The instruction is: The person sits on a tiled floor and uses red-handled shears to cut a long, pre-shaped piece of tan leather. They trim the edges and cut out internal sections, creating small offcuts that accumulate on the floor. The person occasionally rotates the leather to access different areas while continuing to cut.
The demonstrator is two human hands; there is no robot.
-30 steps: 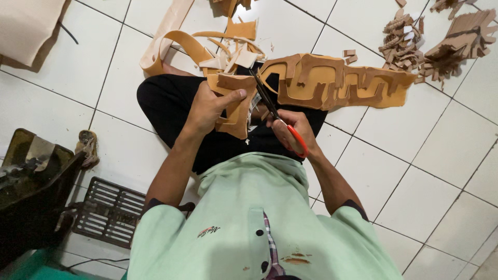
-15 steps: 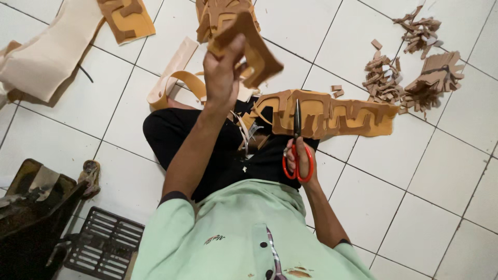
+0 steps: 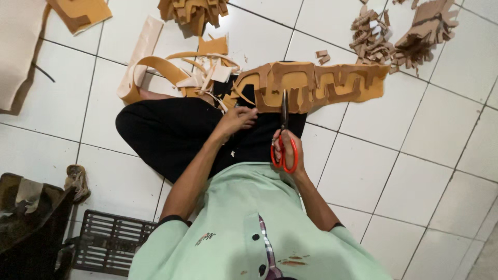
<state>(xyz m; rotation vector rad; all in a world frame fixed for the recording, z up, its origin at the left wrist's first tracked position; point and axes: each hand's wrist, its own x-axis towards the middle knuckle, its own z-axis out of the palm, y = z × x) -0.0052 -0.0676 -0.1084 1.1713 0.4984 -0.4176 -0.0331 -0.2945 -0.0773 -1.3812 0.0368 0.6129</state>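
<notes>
Left hand [image 3: 236, 119] now down from its raised spot half a sec ago, cut piece gone from it, fingers curled loose and holding nothing, resting on black trouser leg [image 3: 181, 132] just beside near edge of tan foam sheet [image 3: 311, 85]. Right hand [image 3: 285, 150] as before, closed round red handles of scissors [image 3: 284, 132], blades shut and pointing up onto sheet's edge. Sheet lying flat across lap and white tiled floor [image 3: 415, 155], long, tan-orange w/ darker brown top layer, notched w/ angular cut-outs along its length; offcut strips [image 3: 197, 70] at its left end, heaps of scrap pieces [image 3: 404, 33] well apart beyond its right end.
</notes>
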